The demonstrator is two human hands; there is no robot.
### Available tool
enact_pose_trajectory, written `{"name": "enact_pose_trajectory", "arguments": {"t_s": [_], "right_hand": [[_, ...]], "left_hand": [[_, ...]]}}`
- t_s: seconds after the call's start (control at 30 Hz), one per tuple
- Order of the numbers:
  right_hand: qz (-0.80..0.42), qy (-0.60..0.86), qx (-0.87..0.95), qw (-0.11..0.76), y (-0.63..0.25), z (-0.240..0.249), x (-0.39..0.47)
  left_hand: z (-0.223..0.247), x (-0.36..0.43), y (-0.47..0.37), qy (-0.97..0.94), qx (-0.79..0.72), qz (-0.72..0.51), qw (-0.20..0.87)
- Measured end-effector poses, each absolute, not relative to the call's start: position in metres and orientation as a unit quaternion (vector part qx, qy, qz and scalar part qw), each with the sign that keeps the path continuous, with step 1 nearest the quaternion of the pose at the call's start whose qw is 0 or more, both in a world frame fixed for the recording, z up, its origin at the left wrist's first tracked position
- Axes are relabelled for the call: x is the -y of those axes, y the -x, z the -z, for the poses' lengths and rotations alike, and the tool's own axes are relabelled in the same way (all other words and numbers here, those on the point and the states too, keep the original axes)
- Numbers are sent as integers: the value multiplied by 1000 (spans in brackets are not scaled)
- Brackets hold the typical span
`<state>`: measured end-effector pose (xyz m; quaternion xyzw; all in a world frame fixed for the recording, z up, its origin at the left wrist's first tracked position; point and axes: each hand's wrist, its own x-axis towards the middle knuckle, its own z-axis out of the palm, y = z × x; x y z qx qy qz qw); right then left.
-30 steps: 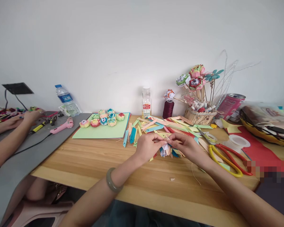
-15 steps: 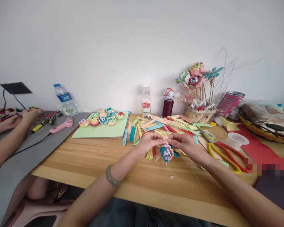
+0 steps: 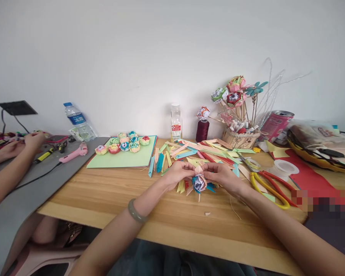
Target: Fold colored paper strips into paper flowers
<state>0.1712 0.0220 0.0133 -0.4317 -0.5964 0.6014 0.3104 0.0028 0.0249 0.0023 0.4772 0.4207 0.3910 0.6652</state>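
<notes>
Between my two hands is a paper flower [image 3: 199, 183] with a white and lilac centre and blue and peach outer petals. My left hand [image 3: 178, 173] pinches it from the left, thumb and fingers together at its upper edge. From the right, my right hand [image 3: 222, 174] grips the same upper edge, near an upright peach petal. The fingertips partly cover the flower's far side. Loose folded paper strips [image 3: 186, 150] in many colours lie behind and under my hands. A thin thread [image 3: 235, 209] trails on the table by my right wrist.
Several finished paper flowers [image 3: 124, 146] rest on green paper [image 3: 103, 162] at left. Yellow-handled scissors [image 3: 268, 193] and red-handled pliers lie right. Behind stand a clear bottle [image 3: 176, 124], a thread spool [image 3: 202, 130] and a flower basket [image 3: 241, 138]. Another person's hands [image 3: 31, 142] work far left.
The flower has tipped so its centre faces me more and its peach petal stands up between my fingertips. Both hands keep their pinch. The whole view has shifted slightly.
</notes>
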Motion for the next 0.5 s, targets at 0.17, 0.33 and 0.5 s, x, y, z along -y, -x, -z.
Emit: {"name": "enact_pose_trajectory", "arguments": {"t_s": [0.17, 0.33, 0.5], "right_hand": [[-591, 420, 608, 323, -169, -4, -23], [-546, 403, 658, 328, -169, 1, -24], [-496, 406, 696, 322, -172, 5, -27]], "left_hand": [[0, -26, -2, -479, -411, -397, 666], [0, -26, -2, -497, -408, -409, 647], [1, -24, -4, -520, -438, -397, 616]]}}
